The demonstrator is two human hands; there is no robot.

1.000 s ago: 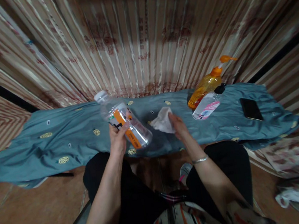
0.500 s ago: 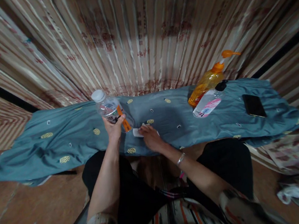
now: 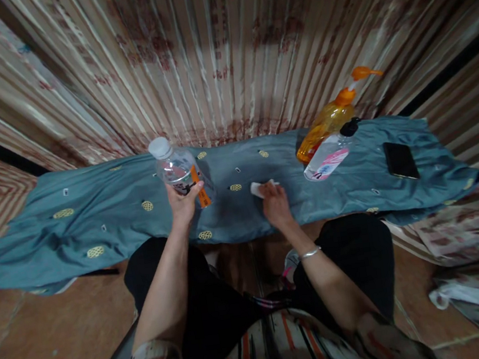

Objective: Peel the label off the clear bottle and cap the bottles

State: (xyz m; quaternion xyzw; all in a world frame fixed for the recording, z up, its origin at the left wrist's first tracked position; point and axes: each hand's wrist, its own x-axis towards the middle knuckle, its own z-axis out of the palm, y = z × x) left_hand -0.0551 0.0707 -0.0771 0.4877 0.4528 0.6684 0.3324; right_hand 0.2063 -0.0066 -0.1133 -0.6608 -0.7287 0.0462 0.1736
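My left hand (image 3: 181,204) is wrapped round the lower part of a clear plastic bottle (image 3: 177,164) with a white cap and an orange-and-black label. The bottle leans a little to the left over the blue-green cloth (image 3: 121,226) with yellow pineapple prints. In my right hand (image 3: 275,203), a small white folded wipe (image 3: 257,189) is pressed flat on the cloth, right of the bottle. The fingers cover part of it, so I cannot tell whether it is paper or fabric.
An orange pump bottle (image 3: 323,126) and a clear bottle with a black top and pink label (image 3: 326,158) stand together on the right. Farther right lies a black phone (image 3: 401,160). A striped curtain (image 3: 222,57) hangs behind the cloth-covered table.
My right hand has moved to the right across the cloth with the white wipe, away from the bottle's base. My left hand still holds the bottle in nearly the same spot.
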